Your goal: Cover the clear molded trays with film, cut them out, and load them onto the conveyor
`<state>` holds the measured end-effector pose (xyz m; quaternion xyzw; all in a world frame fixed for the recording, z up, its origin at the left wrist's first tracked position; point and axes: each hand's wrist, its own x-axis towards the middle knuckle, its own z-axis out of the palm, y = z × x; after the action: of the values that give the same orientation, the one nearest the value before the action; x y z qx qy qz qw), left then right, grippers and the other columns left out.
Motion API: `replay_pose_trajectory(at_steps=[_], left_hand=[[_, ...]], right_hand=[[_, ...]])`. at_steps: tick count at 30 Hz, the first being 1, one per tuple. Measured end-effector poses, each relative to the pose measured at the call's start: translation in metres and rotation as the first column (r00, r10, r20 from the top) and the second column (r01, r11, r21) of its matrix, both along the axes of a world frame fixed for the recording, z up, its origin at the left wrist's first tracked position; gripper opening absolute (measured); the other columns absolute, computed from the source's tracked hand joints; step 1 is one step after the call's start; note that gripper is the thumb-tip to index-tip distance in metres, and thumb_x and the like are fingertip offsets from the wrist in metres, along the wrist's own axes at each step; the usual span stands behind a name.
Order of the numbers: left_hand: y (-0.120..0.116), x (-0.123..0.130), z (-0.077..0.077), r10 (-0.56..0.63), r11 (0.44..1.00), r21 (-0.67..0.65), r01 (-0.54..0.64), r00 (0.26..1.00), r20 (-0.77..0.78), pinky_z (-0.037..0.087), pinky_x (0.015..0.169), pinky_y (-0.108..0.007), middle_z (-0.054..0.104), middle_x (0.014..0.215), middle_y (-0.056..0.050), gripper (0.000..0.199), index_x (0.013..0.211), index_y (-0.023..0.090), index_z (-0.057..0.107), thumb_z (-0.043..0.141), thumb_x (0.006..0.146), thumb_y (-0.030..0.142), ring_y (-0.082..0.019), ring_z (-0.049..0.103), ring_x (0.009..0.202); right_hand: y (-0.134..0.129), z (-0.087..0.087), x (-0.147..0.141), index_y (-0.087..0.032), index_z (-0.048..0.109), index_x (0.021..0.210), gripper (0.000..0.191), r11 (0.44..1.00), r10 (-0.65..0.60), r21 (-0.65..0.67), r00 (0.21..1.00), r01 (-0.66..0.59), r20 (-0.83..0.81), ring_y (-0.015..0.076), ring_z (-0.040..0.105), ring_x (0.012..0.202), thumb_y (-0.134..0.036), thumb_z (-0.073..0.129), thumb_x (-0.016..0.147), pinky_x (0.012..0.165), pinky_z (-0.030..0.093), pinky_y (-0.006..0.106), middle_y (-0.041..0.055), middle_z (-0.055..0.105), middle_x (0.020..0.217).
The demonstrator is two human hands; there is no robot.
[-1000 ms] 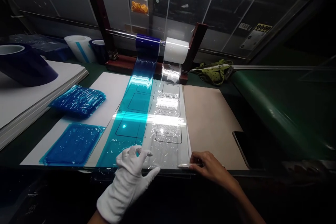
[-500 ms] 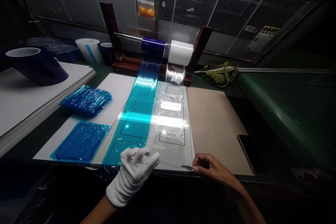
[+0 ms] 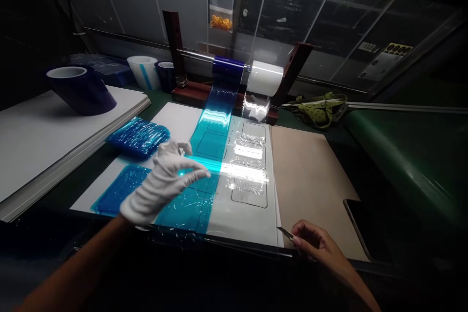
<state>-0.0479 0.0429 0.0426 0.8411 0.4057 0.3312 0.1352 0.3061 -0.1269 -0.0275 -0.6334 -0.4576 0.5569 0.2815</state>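
My left hand [image 3: 157,183], in a white glove, hovers over the blue film strip [image 3: 208,151] with thumb and fingers apart and nothing visible between them. My bare right hand [image 3: 316,241] pinches a small thin blade [image 3: 285,232] at the front edge, its tip pointing left. The blue film runs down from a dark blue roll [image 3: 227,69] across a pale sheet [image 3: 234,224] marked with rounded rectangles. Clear film pieces [image 3: 248,161] cover some outlines on the right. Left of the strip, blue film pieces lie in a crinkled stack [image 3: 141,136] and a flatter one [image 3: 117,192].
A white roll [image 3: 266,78] shares the rod on a wooden stand [image 3: 298,66]. At left, a blue roll [image 3: 80,95] stands on stacked white sheets [image 3: 36,146]. A brown board [image 3: 310,175] and a phone [image 3: 365,229] lie at right, with a green pouch [image 3: 318,107] behind.
My left hand has moved up and left, from the strip's front end to above its middle. My right hand still holds the blade, slightly farther right. The whole view has shifted.
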Motion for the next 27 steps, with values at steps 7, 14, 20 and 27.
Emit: replay_pose_trajectory(at_steps=[7, 14, 20, 27], left_hand=[[0.078, -0.032, 0.006, -0.081, 0.848, -0.519, 0.106, 0.994, 0.070, 0.045, 0.085, -0.037, 0.055, 0.093, -0.003, 0.031, 0.070, 0.020, 0.070, 0.067, 0.076, 0.050, -0.017, 0.053, 0.088], [0.098, -0.036, -0.020, -0.128, 0.771, -0.618, 0.155, 0.988, 0.089, 0.043, 0.091, -0.037, 0.057, 0.083, -0.001, 0.031, 0.070, 0.019, 0.070, 0.068, 0.074, 0.050, -0.018, 0.054, 0.092], [0.111, -0.036, -0.044, -0.125, 0.748, -0.648, 0.147, 0.989, 0.080, 0.047, 0.086, -0.037, 0.061, 0.091, -0.003, 0.035, 0.078, 0.016, 0.068, 0.067, 0.075, 0.050, -0.017, 0.058, 0.088], [0.115, -0.036, -0.051, 0.034, 0.824, -0.562, -0.072, 0.996, -0.079, 0.045, 0.092, -0.042, 0.056, 0.122, -0.007, 0.051, 0.108, 0.027, 0.067, 0.068, 0.069, 0.060, -0.029, 0.048, 0.118]], right_hand=[[-0.005, -0.021, -0.010, -0.022, 0.065, 0.098, 0.037, 0.999, -0.048, -0.024, 0.999, 0.048, 0.016, 0.0137, 0.046, 0.064, -0.055, 0.062, 0.081, 0.053, 0.037, 0.023, 0.0007, 0.053, 0.077], [-0.013, -0.025, -0.020, -0.023, 0.067, 0.104, 0.040, 0.997, -0.077, 0.001, 0.996, 0.077, 0.047, 0.0159, 0.051, 0.063, -0.056, 0.058, 0.083, 0.060, 0.045, 0.027, 0.0007, 0.054, 0.070], [-0.013, -0.020, -0.025, -0.025, 0.066, 0.104, 0.036, 1.000, -0.021, -0.003, 0.999, 0.022, 0.029, 0.0156, 0.053, 0.064, -0.054, 0.057, 0.085, 0.061, 0.047, 0.027, 0.0003, 0.054, 0.073], [-0.009, -0.023, -0.023, -0.025, 0.065, 0.101, 0.033, 0.999, 0.025, 0.042, 0.991, -0.031, 0.131, 0.0173, 0.058, 0.071, -0.052, 0.051, 0.089, 0.064, 0.049, 0.026, 0.0021, 0.058, 0.081]])
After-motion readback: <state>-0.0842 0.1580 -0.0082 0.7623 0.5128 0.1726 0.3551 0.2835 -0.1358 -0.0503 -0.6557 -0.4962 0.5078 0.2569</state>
